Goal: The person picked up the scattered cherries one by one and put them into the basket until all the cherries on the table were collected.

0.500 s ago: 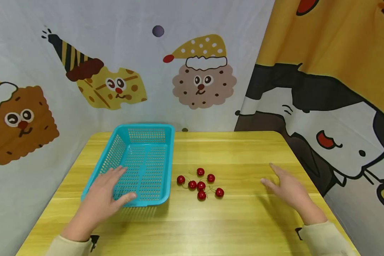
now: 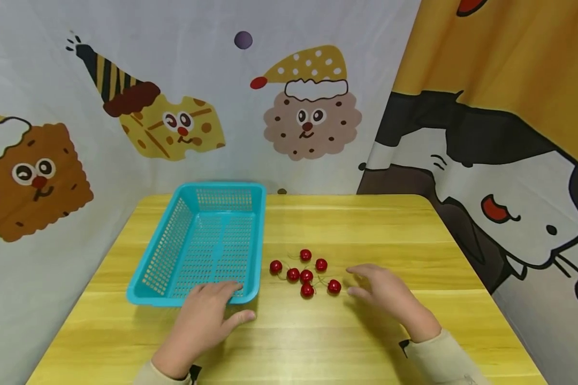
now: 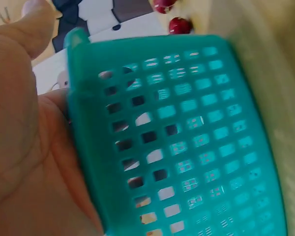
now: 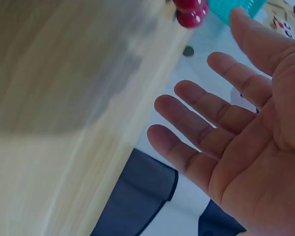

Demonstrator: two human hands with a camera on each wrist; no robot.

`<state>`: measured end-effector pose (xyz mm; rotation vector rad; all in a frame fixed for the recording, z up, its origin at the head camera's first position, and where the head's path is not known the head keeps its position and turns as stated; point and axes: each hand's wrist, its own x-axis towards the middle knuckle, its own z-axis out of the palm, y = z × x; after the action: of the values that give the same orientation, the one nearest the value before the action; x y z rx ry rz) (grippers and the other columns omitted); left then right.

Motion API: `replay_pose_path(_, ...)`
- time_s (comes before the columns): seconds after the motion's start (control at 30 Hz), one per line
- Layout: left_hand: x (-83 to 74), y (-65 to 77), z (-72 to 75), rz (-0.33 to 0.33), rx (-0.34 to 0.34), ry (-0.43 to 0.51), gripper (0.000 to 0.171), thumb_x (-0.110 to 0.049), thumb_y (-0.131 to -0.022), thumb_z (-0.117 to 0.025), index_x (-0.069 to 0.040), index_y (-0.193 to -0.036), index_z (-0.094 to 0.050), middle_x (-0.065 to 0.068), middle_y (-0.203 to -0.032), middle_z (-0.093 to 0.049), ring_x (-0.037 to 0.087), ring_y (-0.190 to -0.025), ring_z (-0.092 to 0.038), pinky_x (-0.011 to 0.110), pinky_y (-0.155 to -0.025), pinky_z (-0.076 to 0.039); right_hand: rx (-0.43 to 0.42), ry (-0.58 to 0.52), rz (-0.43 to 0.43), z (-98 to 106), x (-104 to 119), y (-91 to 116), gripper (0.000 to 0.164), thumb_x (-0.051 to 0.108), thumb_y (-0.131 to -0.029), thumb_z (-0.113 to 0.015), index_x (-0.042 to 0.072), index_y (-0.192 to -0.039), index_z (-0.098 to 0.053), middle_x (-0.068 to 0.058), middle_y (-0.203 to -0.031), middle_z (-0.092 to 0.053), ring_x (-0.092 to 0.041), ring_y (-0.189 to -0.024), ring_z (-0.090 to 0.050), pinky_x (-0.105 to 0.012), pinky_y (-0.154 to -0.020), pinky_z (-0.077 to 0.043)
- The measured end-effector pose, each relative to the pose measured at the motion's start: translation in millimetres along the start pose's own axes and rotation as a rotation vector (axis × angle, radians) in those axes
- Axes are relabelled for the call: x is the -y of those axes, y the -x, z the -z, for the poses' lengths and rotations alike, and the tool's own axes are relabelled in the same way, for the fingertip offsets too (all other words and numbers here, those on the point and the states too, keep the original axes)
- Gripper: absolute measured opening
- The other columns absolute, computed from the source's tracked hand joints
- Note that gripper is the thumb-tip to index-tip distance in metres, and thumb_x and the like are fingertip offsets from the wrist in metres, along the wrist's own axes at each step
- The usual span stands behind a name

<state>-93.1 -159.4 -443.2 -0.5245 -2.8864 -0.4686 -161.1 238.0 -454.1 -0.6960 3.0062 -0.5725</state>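
Note:
A blue plastic basket [image 2: 149, 297] with perforated walls stands at the left of the table. My left hand [image 2: 204, 318] is over the basket's near rim, fingers reaching above its inside and thumb apart to the right. In the left wrist view the palm [image 3: 19, 142] lies alongside the basket's wall [image 3: 187, 118]. Several red cherries [image 2: 306, 276] with thin green stems lie in a loose group right of the basket. My right hand [image 2: 390, 297] hovers just right of the cherries, thumb and fingers apart. The right wrist view shows its fingers [image 4: 201, 128] spread and lightly bent, with nothing in them.
The wooden table [image 2: 366, 224] carries the basket and cherries. Behind it hangs a pale cloth [image 2: 192, 53] printed with cartoon biscuits and cheese. A yellow and black-and-white cartoon curtain [image 2: 501, 69] hangs at the right.
My left hand has moved right and nearer to me, from over the basket's left side to its near rim. My right hand has moved left, closer to the cherries.

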Motion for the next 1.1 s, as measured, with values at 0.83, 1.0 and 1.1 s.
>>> replay_pose_path(0.83,-4.0,-4.6,-10.8,0.064,-0.033,-0.105,0.058,-0.070,-0.077,-0.067,-0.020,-0.105,-0.074,0.002,-0.109,-0.072,0.025,-0.100,-0.062,0.050,-0.087,-0.044,0.065,0.057,0.042,-29,12,-20,0.047,0.031,-0.084,-0.079,0.012,-0.125,-0.067,-0.011,-0.121,-0.065,-0.028,-0.110,-0.058,-0.051,-0.092,-0.049)
replay_pose_path(1.0,-3.5,-3.6,-12.8,0.060,-0.049,-0.102,0.059,-0.073,-0.074,-0.067,-0.022,-0.103,-0.074,0.000,-0.106,-0.072,0.022,-0.098,-0.062,0.049,-0.086,-0.044,0.054,0.052,0.046,-36,19,-24,0.045,0.030,-0.083,-0.079,0.013,-0.123,-0.068,-0.008,-0.116,-0.067,-0.025,-0.105,-0.060,-0.049,-0.089,-0.051)
replay_pose_path(1.1,-4.3,-3.7,-13.4,0.065,-0.045,-0.100,0.060,-0.075,-0.074,-0.065,-0.023,-0.103,-0.075,-0.002,-0.106,-0.072,0.022,-0.098,-0.062,0.048,-0.085,-0.044,0.039,0.043,0.047,-40,21,-26,0.041,0.028,-0.082,-0.080,0.015,-0.119,-0.070,-0.004,-0.108,-0.068,-0.020,-0.096,-0.062,-0.046,-0.083,-0.054)
